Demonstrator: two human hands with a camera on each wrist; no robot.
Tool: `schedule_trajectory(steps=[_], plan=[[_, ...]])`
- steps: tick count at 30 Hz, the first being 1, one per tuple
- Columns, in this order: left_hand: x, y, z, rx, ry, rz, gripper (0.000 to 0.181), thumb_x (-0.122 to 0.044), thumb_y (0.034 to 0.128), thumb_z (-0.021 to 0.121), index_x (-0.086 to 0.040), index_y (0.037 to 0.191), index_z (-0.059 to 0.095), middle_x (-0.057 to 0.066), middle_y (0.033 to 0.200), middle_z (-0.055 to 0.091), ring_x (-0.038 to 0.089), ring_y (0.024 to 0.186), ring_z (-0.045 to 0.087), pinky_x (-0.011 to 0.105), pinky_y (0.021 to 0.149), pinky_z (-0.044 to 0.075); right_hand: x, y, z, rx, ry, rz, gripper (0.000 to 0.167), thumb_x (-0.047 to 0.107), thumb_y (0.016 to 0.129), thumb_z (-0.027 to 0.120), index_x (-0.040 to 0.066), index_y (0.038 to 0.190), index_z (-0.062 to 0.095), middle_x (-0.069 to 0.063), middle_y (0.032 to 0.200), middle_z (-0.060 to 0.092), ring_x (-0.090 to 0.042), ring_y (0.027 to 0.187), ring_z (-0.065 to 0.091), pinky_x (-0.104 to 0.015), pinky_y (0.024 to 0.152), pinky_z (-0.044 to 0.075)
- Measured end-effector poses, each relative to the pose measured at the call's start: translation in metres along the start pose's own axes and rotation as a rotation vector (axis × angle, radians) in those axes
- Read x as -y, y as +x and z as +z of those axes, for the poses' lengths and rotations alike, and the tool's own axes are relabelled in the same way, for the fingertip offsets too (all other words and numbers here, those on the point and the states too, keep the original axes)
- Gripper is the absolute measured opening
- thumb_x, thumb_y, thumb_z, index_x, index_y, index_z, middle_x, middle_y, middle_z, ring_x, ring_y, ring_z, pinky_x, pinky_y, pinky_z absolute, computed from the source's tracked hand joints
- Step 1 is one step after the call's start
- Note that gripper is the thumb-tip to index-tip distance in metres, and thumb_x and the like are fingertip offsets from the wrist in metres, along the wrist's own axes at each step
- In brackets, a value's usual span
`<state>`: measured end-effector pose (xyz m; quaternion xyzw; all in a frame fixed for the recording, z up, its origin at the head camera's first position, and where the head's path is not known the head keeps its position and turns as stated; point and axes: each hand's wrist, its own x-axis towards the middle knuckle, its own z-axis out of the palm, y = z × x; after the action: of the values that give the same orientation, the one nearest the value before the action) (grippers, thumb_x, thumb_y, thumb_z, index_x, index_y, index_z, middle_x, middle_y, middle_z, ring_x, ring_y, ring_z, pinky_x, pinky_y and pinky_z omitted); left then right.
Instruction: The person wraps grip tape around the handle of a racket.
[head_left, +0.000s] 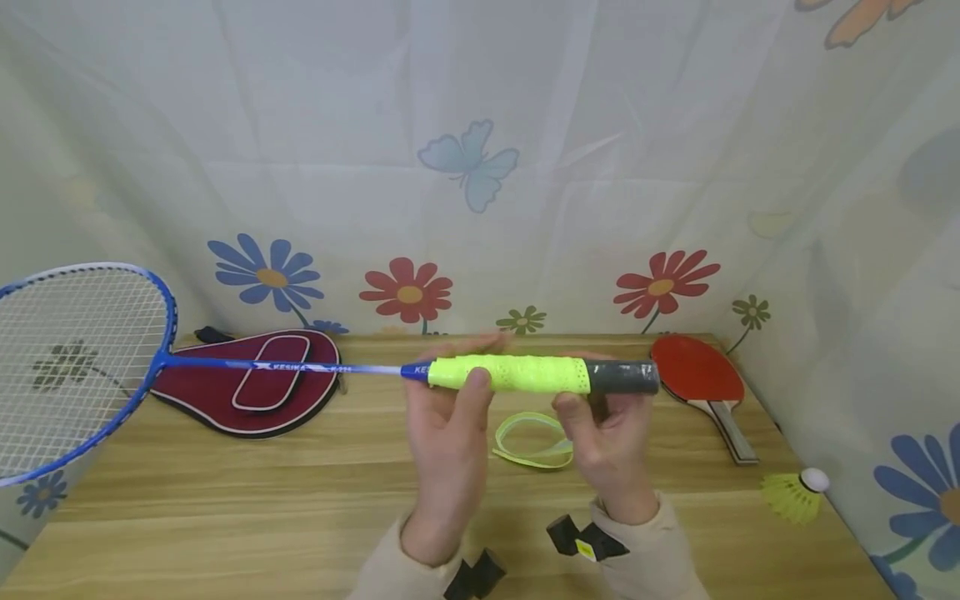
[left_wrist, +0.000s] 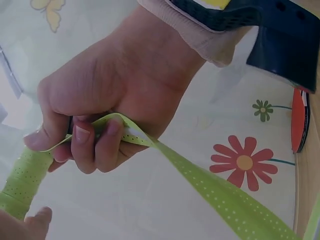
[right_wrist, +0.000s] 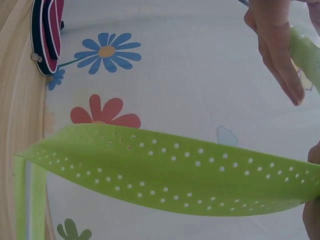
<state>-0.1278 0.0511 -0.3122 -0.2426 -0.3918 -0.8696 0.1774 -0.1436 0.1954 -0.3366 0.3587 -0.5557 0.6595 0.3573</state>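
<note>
A blue-and-white badminton racket [head_left: 367, 369] is held level, its strung head [head_left: 82, 367] at the left. Lime overgrip tape [head_left: 517, 373] wraps much of the handle; the butt end [head_left: 622, 377] is bare black. My left hand [head_left: 450, 433] holds the wrapped handle near the shaft, thumb in front, fingers behind. Near the bare end, my right hand [head_left: 611, 450] grips the tape. Its fingers curl round the tape in the left wrist view, thumb at the wrap's edge. The loose perforated tape [right_wrist: 165, 170] trails from that hand and loops below the handle in the head view.
A maroon racket cover [head_left: 247, 383] lies on the wooden table [head_left: 262, 508] at the left. At the right are a red table tennis bat [head_left: 697, 371] and a yellow shuttlecock [head_left: 795, 496]. A flower-printed curtain [head_left: 562, 250] stands behind the table and along both sides.
</note>
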Motion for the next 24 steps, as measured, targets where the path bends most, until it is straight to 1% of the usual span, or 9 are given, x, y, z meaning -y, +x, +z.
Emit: schedule_trajectory(steps=[2, 3, 6, 8, 12, 14, 17, 21, 24], plan=[[0.000, 0.001, -0.001, 0.073, -0.053, 0.045, 0.031, 0.011, 0.0962, 0.045, -0.004, 0.120, 0.035, 0.026, 0.124, 0.055, 0.042, 0.119, 0.054, 0.050, 0.103, 0.045, 0.000, 0.000, 0.001, -0.006, 0.000, 0.005, 0.034, 0.005, 0.090, 0.069, -0.019, 0.106, 0.051, -0.007, 0.062, 0.051, -0.011, 0.045, 0.043, -0.021, 0.034, 0.037], [0.001, 0.002, -0.001, 0.104, -0.069, 0.070, 0.034, 0.013, 0.0955, 0.043, -0.004, 0.123, 0.033, 0.027, 0.125, 0.054, 0.044, 0.119, 0.053, 0.051, 0.103, 0.044, -0.001, 0.000, 0.001, 0.000, -0.007, 0.009, 0.032, 0.004, 0.090, 0.068, -0.019, 0.105, 0.051, -0.006, 0.061, 0.050, -0.011, 0.044, 0.043, -0.020, 0.034, 0.036], [0.001, 0.002, -0.004, 0.120, -0.050, 0.117, 0.038, 0.014, 0.0956, 0.045, -0.003, 0.126, 0.032, 0.024, 0.119, 0.058, 0.042, 0.112, 0.059, 0.051, 0.097, 0.049, 0.000, 0.002, 0.000, 0.043, -0.017, 0.032, 0.026, 0.003, 0.092, 0.065, -0.017, 0.101, 0.052, -0.005, 0.059, 0.048, -0.010, 0.044, 0.041, -0.018, 0.034, 0.035], [0.002, 0.002, -0.005, 0.102, -0.022, 0.133, 0.036, 0.013, 0.0957, 0.047, -0.002, 0.126, 0.033, 0.022, 0.115, 0.061, 0.040, 0.107, 0.062, 0.052, 0.094, 0.051, 0.001, 0.002, -0.002, 0.076, -0.027, 0.044, 0.026, 0.004, 0.092, 0.065, -0.016, 0.102, 0.052, -0.005, 0.058, 0.048, -0.010, 0.045, 0.042, -0.019, 0.035, 0.035], [0.003, 0.001, -0.005, 0.058, -0.012, 0.100, 0.033, 0.009, 0.0959, 0.050, -0.006, 0.123, 0.038, 0.021, 0.111, 0.062, 0.038, 0.105, 0.064, 0.054, 0.092, 0.051, 0.001, 0.003, -0.006, 0.107, -0.024, 0.052, 0.032, 0.006, 0.092, 0.066, -0.017, 0.107, 0.051, -0.006, 0.063, 0.051, -0.010, 0.050, 0.044, -0.021, 0.039, 0.038], [0.003, 0.001, -0.004, 0.041, -0.022, 0.074, 0.031, 0.007, 0.0959, 0.051, -0.008, 0.121, 0.040, 0.020, 0.110, 0.063, 0.037, 0.104, 0.065, 0.055, 0.092, 0.050, 0.001, 0.004, -0.007, 0.107, -0.029, 0.044, 0.034, 0.007, 0.091, 0.067, -0.017, 0.109, 0.050, -0.006, 0.066, 0.052, -0.010, 0.050, 0.044, -0.022, 0.039, 0.039], [0.004, -0.001, -0.003, 0.024, -0.035, 0.045, 0.030, 0.005, 0.0952, 0.054, -0.008, 0.119, 0.040, 0.017, 0.110, 0.065, 0.036, 0.103, 0.065, 0.055, 0.091, 0.050, -0.001, 0.005, -0.009, 0.094, -0.052, 0.032, 0.034, 0.008, 0.091, 0.068, -0.016, 0.107, 0.052, -0.006, 0.069, 0.054, -0.010, 0.051, 0.045, -0.022, 0.039, 0.039], [0.003, -0.002, -0.003, 0.017, -0.029, 0.038, 0.031, 0.004, 0.0947, 0.056, -0.002, 0.119, 0.039, 0.020, 0.110, 0.065, 0.036, 0.102, 0.066, 0.055, 0.089, 0.052, -0.003, 0.006, -0.010, 0.059, -0.056, -0.007, 0.033, 0.007, 0.088, 0.071, -0.017, 0.103, 0.053, -0.006, 0.071, 0.057, -0.010, 0.051, 0.045, -0.022, 0.040, 0.040], [0.002, -0.002, -0.002, 0.014, -0.024, 0.043, 0.030, 0.004, 0.0949, 0.056, 0.002, 0.119, 0.038, 0.021, 0.110, 0.064, 0.035, 0.100, 0.067, 0.054, 0.087, 0.053, -0.004, 0.006, -0.009, 0.038, -0.046, -0.041, 0.027, 0.003, 0.087, 0.071, -0.016, 0.098, 0.055, -0.007, 0.074, 0.059, -0.011, 0.052, 0.046, -0.024, 0.043, 0.040]])
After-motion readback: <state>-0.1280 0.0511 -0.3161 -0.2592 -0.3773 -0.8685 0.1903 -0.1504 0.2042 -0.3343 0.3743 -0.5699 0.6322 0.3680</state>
